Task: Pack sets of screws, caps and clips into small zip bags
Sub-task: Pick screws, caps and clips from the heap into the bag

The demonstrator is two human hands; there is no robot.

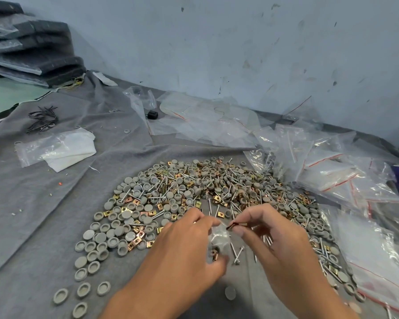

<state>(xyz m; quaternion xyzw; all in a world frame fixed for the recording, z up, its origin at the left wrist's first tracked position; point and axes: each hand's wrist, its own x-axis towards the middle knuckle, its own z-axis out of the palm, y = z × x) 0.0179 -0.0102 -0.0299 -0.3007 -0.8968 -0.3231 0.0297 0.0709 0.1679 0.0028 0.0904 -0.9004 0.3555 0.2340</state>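
A wide heap of grey round caps (134, 212), brass clips (152, 212) and silver screws (236, 252) lies on the grey cloth. My left hand (182, 249) holds a small clear zip bag (218, 240) upright over the heap's near edge; a brass clip shows inside the bag near its bottom. My right hand (274, 238) pinches a brass clip (234, 225) between thumb and forefinger right at the bag's mouth.
Clear zip bags with red strips pile up at the right (346, 171) and lie flat at the back (200, 118). A white bag packet (58, 148) and black ties (43, 118) sit at the left. Dark stacked bundles (32, 42) stand far left by the wall.
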